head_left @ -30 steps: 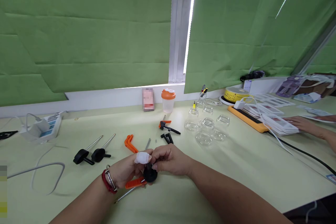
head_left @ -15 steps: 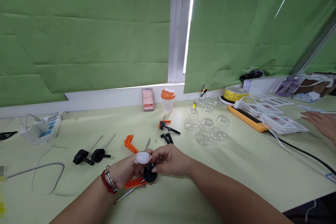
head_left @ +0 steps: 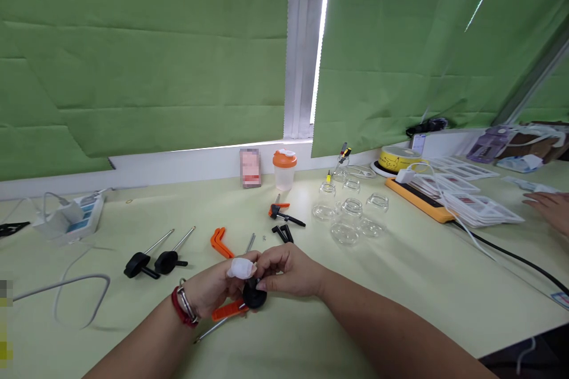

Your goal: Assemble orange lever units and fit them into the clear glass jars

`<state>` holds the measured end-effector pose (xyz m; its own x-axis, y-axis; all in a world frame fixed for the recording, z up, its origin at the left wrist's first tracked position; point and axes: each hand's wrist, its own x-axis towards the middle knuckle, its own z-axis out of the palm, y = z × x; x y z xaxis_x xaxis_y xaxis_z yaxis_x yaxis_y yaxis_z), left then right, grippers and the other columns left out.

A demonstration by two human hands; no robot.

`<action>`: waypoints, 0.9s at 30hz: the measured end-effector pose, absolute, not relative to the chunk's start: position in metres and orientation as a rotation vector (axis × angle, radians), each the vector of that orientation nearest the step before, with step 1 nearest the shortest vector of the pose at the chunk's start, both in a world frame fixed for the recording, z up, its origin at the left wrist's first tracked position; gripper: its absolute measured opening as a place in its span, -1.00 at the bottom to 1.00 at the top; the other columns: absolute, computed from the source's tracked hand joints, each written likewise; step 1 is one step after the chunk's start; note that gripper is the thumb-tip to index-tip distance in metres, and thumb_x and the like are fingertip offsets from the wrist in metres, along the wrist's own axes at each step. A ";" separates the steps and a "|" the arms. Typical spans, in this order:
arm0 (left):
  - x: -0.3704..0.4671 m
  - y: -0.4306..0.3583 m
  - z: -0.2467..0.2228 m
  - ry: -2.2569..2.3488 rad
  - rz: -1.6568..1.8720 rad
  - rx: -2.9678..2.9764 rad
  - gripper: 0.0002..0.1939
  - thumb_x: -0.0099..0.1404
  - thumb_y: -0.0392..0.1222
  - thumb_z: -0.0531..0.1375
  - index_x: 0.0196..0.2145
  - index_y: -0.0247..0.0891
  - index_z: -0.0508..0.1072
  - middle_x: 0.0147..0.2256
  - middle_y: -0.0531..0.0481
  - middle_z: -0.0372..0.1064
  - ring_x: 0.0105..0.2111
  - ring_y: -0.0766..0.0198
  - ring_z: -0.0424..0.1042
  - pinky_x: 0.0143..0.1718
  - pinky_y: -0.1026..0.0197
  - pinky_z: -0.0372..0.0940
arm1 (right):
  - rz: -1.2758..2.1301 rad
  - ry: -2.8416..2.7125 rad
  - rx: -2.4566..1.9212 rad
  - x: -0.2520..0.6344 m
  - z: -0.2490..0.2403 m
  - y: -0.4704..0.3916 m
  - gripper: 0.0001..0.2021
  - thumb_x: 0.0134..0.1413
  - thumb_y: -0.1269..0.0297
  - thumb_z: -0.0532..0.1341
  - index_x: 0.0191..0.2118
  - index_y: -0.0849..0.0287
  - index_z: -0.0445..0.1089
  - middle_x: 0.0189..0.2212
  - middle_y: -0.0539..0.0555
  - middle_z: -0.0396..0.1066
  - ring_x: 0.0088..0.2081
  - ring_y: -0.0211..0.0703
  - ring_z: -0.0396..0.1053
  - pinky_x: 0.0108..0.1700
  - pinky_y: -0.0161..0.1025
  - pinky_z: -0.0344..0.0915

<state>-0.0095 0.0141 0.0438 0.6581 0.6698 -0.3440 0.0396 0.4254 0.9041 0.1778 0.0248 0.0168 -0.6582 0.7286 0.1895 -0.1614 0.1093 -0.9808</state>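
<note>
Low in the middle of the head view, my left hand (head_left: 213,293), with a white cover on one finger, is closed around a black round part (head_left: 255,297). An orange lever (head_left: 228,310) and a thin metal rod (head_left: 210,331) stick out below that hand. My right hand (head_left: 288,272) pinches at the top of the black part from the right; its fingertips hide the exact spot. Just beyond the hands lie orange angled levers (head_left: 219,243), black levers (head_left: 283,234) and a black-and-orange piece with a rod (head_left: 284,214).
Two black round parts with rods (head_left: 140,264) lie at left, near a white power strip (head_left: 84,219). Several glass jars (head_left: 347,228) stand right of centre. Behind are an orange-lidded cup (head_left: 284,174) and an orange power strip (head_left: 422,202). Another person's hand (head_left: 551,208) rests far right.
My hands stay almost in place on the black part, with only a slight shift of the right fingers. The other person's hand has moved a little to the right.
</note>
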 end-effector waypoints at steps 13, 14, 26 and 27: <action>-0.009 0.014 0.045 0.778 0.427 1.105 -0.54 0.03 0.00 0.16 -0.12 -0.24 0.33 -0.51 0.06 0.31 -0.52 0.22 0.38 -0.56 0.24 0.19 | 1.592 -1.724 -0.512 0.179 0.017 0.027 -0.82 -0.15 0.25 0.36 -0.39 0.24 0.49 -0.39 0.05 0.42 -0.31 -0.21 0.35 -0.19 -0.23 0.30; -0.009 0.014 0.045 0.776 0.427 1.111 -0.56 0.04 0.02 0.15 -0.14 -0.24 0.33 -0.50 0.05 0.32 -0.51 0.21 0.38 -0.56 0.24 0.19 | 1.595 -1.722 -0.510 0.179 0.017 0.027 -0.81 -0.15 0.24 0.36 -0.39 0.24 0.48 -0.39 0.05 0.42 -0.32 -0.22 0.35 -0.19 -0.23 0.30; -0.011 0.013 0.045 0.783 0.424 1.101 -0.67 0.04 0.04 0.15 -0.32 -0.25 0.30 -0.46 0.02 0.37 -0.48 0.19 0.42 -0.52 0.22 0.22 | 1.628 -1.667 -0.465 0.178 0.017 0.027 -0.79 -0.21 0.28 0.39 -0.39 0.27 0.47 -0.35 0.07 0.43 -0.31 -0.25 0.35 -0.21 -0.28 0.32; -0.011 0.013 0.045 0.780 0.425 1.095 -0.67 0.04 0.05 0.14 -0.34 -0.25 0.29 -0.46 0.01 0.38 -0.48 0.18 0.42 -0.51 0.21 0.23 | 1.629 -1.668 -0.462 0.178 0.017 0.027 -0.79 -0.21 0.29 0.39 -0.39 0.27 0.47 -0.34 0.07 0.43 -0.31 -0.25 0.35 -0.21 -0.28 0.32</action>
<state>-0.0108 0.0132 0.0446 0.6665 0.6584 -0.3497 0.0638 0.4170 0.9066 0.1777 0.0269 0.0166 -0.6564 0.7094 0.2567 -0.2400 0.1262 -0.9625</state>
